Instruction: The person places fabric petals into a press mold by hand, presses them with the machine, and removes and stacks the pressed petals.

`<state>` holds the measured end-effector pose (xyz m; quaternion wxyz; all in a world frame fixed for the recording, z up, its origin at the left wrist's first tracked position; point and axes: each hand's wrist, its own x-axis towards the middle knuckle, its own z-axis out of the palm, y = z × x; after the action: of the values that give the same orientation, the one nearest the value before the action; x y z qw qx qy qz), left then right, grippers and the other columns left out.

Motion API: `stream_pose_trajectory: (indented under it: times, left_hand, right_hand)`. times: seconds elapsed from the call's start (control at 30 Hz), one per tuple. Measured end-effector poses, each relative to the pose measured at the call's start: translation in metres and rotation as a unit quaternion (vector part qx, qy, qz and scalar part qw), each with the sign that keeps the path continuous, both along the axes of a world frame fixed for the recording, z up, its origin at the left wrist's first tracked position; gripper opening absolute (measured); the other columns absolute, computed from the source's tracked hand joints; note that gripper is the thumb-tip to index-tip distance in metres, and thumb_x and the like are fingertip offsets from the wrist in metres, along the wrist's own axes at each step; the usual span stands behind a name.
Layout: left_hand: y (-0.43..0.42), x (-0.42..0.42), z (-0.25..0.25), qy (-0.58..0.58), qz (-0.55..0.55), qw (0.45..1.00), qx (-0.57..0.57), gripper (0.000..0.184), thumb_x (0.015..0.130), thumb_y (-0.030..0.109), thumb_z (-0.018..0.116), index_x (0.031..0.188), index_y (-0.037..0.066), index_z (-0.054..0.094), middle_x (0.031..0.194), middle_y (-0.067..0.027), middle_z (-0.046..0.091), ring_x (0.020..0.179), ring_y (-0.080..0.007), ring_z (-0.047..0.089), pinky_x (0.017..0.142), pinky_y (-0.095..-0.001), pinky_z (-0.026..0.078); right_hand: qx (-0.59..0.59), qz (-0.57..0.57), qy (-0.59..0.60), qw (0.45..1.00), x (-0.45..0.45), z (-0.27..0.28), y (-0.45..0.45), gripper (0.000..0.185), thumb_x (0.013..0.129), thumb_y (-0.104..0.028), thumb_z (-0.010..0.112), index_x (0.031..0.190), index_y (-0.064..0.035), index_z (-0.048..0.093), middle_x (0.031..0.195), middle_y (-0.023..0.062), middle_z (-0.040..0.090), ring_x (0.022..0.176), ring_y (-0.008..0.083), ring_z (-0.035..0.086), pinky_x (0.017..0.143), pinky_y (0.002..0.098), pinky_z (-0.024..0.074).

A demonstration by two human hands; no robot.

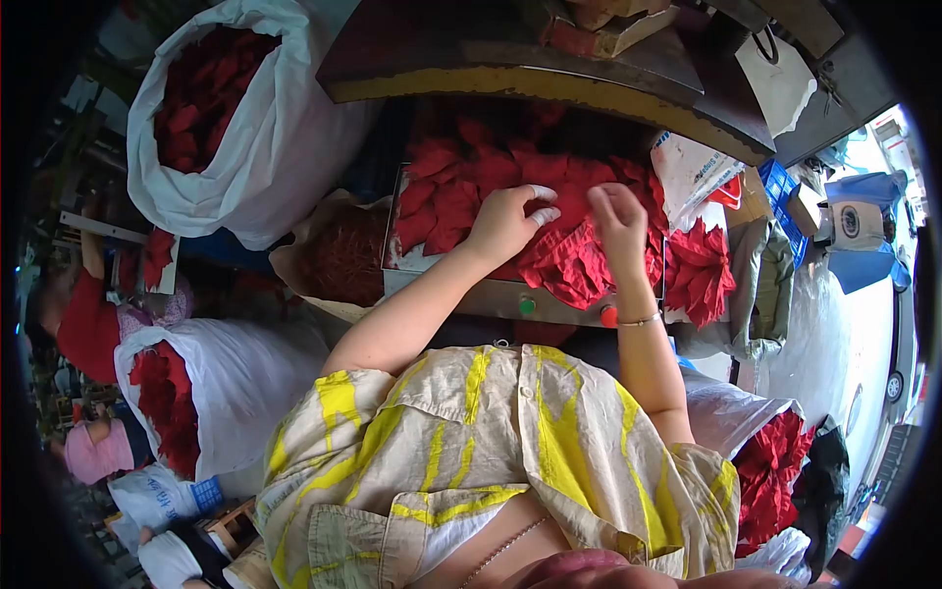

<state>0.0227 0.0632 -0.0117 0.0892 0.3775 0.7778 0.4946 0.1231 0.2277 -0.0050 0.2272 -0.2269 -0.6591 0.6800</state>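
Red fabric petals (442, 196) lie heaped in a shallow tray below a dark machine edge. Over them is my left hand (510, 221), its fingertips wrapped in white tape, thumb and forefinger curved with a gap between them. My right hand (620, 218), with a bracelet at the wrist, is raised beside it. Its fingers are pinched together and slightly blurred; anything between them is too small to make out. A ruffled red cluster (567, 265) sits just below both hands. Green (528, 306) and red (608, 316) buttons show on the metal front.
A white sack (285, 128) of red pieces stands at upper left, another (245, 383) below it. Thin red strands (339, 255) fill a brown bag left of the tray. Red flowers (699, 270) lie at right. People (83, 329) are at far left.
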Motion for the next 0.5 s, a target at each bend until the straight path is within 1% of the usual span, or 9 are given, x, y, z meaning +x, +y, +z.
stream_pose_trajectory:
  times: [0.03, 0.13, 0.17, 0.2, 0.23, 0.3, 0.37, 0.43, 0.5]
  left_hand:
    - [0.0, 0.0, -0.004, 0.027, 0.014, 0.999, 0.013, 0.028, 0.082, 0.017, 0.076, 0.104, 0.001, 0.069, 0.1, -0.0158, 0.072, 0.095, -0.0273, 0.07, 0.082, -0.0356, 0.053]
    - [-0.009, 0.006, -0.011, 0.018, -0.019, 0.999, -0.034, 0.032, 0.079, 0.021, 0.079, 0.103, 0.003, 0.068, 0.099, -0.0124, 0.07, 0.089, -0.0283, 0.069, 0.08, -0.036, 0.053]
    - [-0.01, 0.011, -0.011, -0.019, -0.042, 0.997, -0.067, 0.033, 0.078, 0.023, 0.079, 0.102, 0.003, 0.067, 0.097, -0.0113, 0.069, 0.086, -0.0285, 0.069, 0.079, -0.0359, 0.053]
    - [-0.009, 0.013, -0.019, 0.021, -0.055, 0.996, -0.069, 0.036, 0.075, 0.026, 0.081, 0.1, 0.004, 0.066, 0.093, -0.0103, 0.065, 0.084, -0.029, 0.067, 0.077, -0.0373, 0.053]
    - [-0.008, 0.014, -0.025, 0.02, -0.056, 0.996, -0.068, 0.036, 0.075, 0.026, 0.081, 0.1, 0.004, 0.066, 0.093, -0.0103, 0.065, 0.084, -0.029, 0.067, 0.077, -0.0373, 0.053]
    - [-0.005, 0.017, -0.036, 0.084, -0.039, 0.991, -0.1, 0.038, 0.073, 0.028, 0.082, 0.1, 0.005, 0.066, 0.092, -0.0108, 0.064, 0.085, -0.0304, 0.066, 0.075, -0.0393, 0.053]
    - [-0.003, 0.017, -0.043, 0.081, -0.038, 0.992, -0.09, 0.039, 0.072, 0.028, 0.082, 0.1, 0.006, 0.066, 0.092, -0.0109, 0.063, 0.086, -0.0314, 0.065, 0.074, -0.0409, 0.052]
    - [-0.004, 0.017, -0.045, 0.088, -0.046, 0.991, -0.087, 0.038, 0.072, 0.028, 0.081, 0.1, 0.007, 0.065, 0.093, -0.0109, 0.063, 0.087, -0.0322, 0.064, 0.074, -0.042, 0.052]
    - [-0.006, 0.016, -0.053, 0.119, -0.048, 0.988, -0.091, 0.038, 0.072, 0.028, 0.081, 0.1, 0.009, 0.065, 0.098, -0.011, 0.062, 0.089, -0.0337, 0.064, 0.075, -0.043, 0.052]
  right_hand:
    - [0.034, -0.025, 0.011, 0.999, 0.007, 0.0, 0.012, 0.008, 0.093, -0.011, 0.067, 0.095, -0.0031, 0.066, 0.069, -0.0064, 0.056, 0.061, 0.0005, 0.045, 0.054, 0.0164, 0.0331]
    - [0.129, -0.021, -0.012, 0.991, 0.032, -0.011, 0.048, 0.005, 0.093, -0.006, 0.063, 0.096, -0.0051, 0.066, 0.068, -0.0031, 0.056, 0.06, 0.0039, 0.046, 0.054, 0.0196, 0.0365]
    - [0.23, 0.001, -0.02, 0.973, 0.037, -0.016, 0.053, 0.006, 0.092, -0.005, 0.062, 0.096, -0.006, 0.066, 0.068, 0.0006, 0.058, 0.059, 0.0076, 0.049, 0.056, 0.0222, 0.0393]
    - [0.33, 0.023, -0.027, 0.943, 0.041, -0.019, 0.055, 0.008, 0.091, -0.003, 0.061, 0.095, -0.0069, 0.067, 0.069, 0.0044, 0.06, 0.058, 0.0113, 0.051, 0.057, 0.0249, 0.042]
    - [0.354, 0.061, -0.096, 0.928, 0.043, -0.023, 0.055, 0.009, 0.089, -0.006, 0.061, 0.094, -0.0067, 0.068, 0.075, 0.0117, 0.064, 0.062, 0.0207, 0.06, 0.062, 0.0302, 0.0474]
    - [0.362, 0.048, -0.181, 0.913, 0.035, -0.027, 0.041, 0.014, 0.087, -0.019, 0.067, 0.092, -0.0066, 0.07, 0.079, 0.0149, 0.068, 0.068, 0.0275, 0.065, 0.064, 0.0348, 0.0504]
    - [0.379, 0.069, -0.239, 0.891, 0.022, -0.028, 0.026, 0.033, 0.08, -0.036, 0.075, 0.092, -0.0054, 0.071, 0.082, 0.0176, 0.069, 0.078, 0.0346, 0.068, 0.069, 0.0403, 0.0529]
    - [0.4, 0.083, -0.241, 0.881, 0.014, -0.042, 0.018, 0.033, 0.08, -0.034, 0.075, 0.093, -0.0043, 0.071, 0.084, 0.0185, 0.069, 0.081, 0.0354, 0.068, 0.071, 0.0396, 0.053]
    - [0.367, 0.063, -0.202, 0.906, 0.015, -0.043, 0.022, 0.031, 0.08, -0.031, 0.076, 0.093, -0.0024, 0.07, 0.085, 0.0196, 0.069, 0.081, 0.0365, 0.067, 0.07, 0.0398, 0.0523]
